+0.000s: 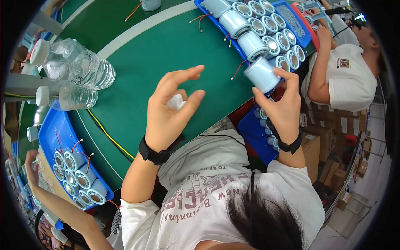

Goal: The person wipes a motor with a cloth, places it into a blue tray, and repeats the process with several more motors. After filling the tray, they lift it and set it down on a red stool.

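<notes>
Above the near edge of a dark green tabletop (166, 48), the person's right hand (285, 104) held a pale blue, glossy cylinder (261, 75) between thumb and fingers, the grip about as wide as the piece itself. That cylinder was at the near corner of a bright blue plastic tray (234, 43) full of similar cylinders (252, 46); whether it touched those neighbours could not be told. Many of them showed ring-shaped ends, and thin red and black leads with small white plugs hung over the tray's side.

Over the middle of the table, the left hand (164, 112) had its thumb and forefinger spread wide, with a crumpled white wad (176, 102) tucked against the palm. A black band (152, 155) circled the left wrist, and another black band (291, 145) the right.

Toward the left lay a second blue tray (52, 129), partly filled with more of the wired cylinders. Near it were two clear plastic bottles with white caps (85, 66), and a yellow-green cable (109, 138) ran along the table. At the right sat a co-worker in a white short-sleeved shirt (352, 79).
</notes>
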`<action>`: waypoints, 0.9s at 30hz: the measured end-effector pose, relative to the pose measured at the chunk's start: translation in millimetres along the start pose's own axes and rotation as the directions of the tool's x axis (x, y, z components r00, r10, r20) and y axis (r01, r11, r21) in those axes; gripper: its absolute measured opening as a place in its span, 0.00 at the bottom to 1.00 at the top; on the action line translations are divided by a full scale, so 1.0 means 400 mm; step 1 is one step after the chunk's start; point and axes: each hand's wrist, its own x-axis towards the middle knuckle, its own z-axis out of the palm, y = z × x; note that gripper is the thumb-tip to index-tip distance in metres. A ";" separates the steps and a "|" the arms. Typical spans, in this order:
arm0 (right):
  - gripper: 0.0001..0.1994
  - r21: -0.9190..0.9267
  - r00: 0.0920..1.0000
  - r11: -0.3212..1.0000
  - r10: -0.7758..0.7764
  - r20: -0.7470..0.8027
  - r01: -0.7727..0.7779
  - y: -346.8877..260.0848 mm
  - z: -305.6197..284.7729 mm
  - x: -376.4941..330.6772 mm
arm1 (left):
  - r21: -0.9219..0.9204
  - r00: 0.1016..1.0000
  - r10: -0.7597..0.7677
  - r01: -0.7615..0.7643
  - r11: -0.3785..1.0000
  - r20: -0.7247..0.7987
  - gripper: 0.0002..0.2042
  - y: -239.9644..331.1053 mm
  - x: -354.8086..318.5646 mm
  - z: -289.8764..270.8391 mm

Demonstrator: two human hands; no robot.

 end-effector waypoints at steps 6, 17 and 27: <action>0.28 -0.321 0.980 0.945 -0.111 -0.162 0.054 0.091 0.020 -0.008 | -0.017 0.999 -0.026 0.026 1.000 -0.026 0.16 0.005 0.002 0.006; 0.35 0.115 0.990 0.984 -0.133 -0.044 0.137 -0.051 -0.086 0.032 | -0.035 0.993 -0.107 0.105 0.994 -0.043 0.15 -0.009 -0.002 -0.009; 0.17 0.692 0.819 0.709 -0.314 0.481 -0.135 -0.492 -0.071 0.406 | -0.092 0.998 -0.049 0.046 0.995 -0.029 0.14 -0.018 -0.020 -0.024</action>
